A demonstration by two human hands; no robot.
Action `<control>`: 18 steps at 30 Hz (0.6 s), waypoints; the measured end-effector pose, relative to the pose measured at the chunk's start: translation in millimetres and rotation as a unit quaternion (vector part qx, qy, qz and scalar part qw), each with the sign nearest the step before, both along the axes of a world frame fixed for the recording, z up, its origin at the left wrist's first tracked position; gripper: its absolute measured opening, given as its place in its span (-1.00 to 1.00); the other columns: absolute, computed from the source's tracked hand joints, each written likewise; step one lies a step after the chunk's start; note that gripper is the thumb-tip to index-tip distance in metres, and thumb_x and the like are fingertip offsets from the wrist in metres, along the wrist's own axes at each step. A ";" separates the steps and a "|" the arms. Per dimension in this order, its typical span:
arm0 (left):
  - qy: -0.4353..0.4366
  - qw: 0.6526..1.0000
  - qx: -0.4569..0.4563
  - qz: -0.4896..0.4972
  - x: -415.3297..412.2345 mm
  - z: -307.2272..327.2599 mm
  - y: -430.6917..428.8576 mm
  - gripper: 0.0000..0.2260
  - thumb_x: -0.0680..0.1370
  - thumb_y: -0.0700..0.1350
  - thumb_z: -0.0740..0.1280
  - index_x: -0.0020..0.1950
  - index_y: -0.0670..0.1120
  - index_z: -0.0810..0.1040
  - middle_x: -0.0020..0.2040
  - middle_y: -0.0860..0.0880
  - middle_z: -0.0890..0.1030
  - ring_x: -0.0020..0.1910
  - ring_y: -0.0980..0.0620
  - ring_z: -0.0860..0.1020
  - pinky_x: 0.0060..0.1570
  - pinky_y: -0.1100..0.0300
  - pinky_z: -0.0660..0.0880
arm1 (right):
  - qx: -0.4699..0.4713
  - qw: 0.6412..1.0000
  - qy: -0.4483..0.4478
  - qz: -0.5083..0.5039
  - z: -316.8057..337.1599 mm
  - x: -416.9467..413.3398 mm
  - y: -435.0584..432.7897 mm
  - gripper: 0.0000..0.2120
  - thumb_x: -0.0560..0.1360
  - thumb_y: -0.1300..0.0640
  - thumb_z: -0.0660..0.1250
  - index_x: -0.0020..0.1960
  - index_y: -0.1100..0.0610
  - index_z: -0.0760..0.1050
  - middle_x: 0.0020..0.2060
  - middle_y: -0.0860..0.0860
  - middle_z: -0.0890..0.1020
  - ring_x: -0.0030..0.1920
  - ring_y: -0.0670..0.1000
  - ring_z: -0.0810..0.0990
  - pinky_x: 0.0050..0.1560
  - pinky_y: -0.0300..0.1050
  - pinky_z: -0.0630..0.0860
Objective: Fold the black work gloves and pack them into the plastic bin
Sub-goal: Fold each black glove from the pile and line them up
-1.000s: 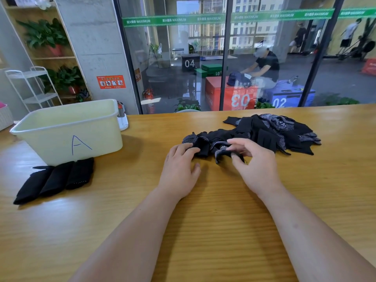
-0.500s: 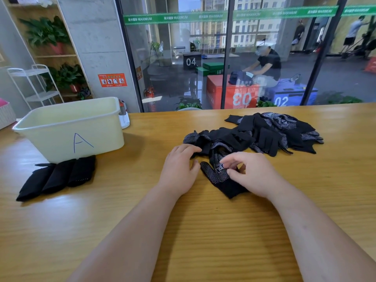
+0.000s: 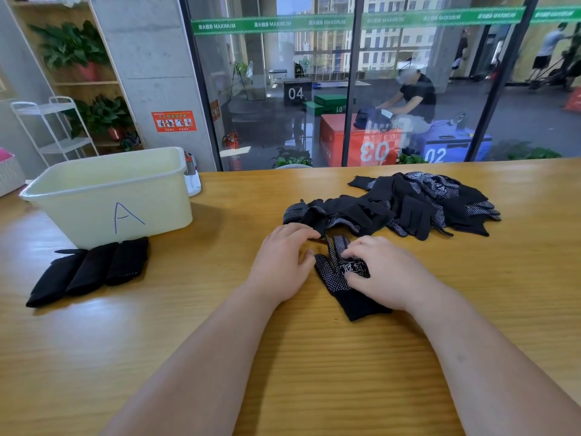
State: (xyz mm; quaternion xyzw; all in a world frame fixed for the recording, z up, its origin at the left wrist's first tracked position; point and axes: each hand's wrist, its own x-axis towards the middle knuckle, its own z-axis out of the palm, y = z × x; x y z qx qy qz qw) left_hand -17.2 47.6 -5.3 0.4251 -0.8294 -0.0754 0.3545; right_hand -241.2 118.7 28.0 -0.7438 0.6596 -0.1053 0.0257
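**Head view: one glove under the right hand, left hand flat beside it**

Head camera.
- Right hand: palm down on a single black dotted glove. Fingers bent, tips down on the fabric. Forefinger and thumb sit on either side of the white printed label and pinch the glove there.
- The glove lies flat on the wooden table. Its cuff points toward the person and sticks out from under the right palm; its fingers point away.
- Left hand: just left of the glove, palm down, fingers loosely extended, nothing held. Fingertips reach the near edge of the pile of gloves; the thumb lies just beside the single glove's thumb. Cannot tell whether they touch.
- The pile sits just beyond both hands and spreads to the right.
- Plastic bin, marked "A": well left of the left hand, farther back on the table.
- Three folded gloves lie side by side at the bin's near wall, outside it.
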 end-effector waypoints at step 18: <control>-0.070 0.995 0.046 0.059 -17.2 36.7 -28.5 -0.45 0.72 -0.12 0.25 0.70 0.08 0.21 0.64 0.03 0.36 0.60 -0.10 0.28 0.54 -0.13 0.35 | 0.001 0.999 -0.037 0.004 -18.9 9.5 -14.8 -0.40 0.71 -0.32 -0.04 0.68 -0.11 0.22 0.68 -0.07 0.19 0.68 0.02 0.08 0.67 0.10 0.09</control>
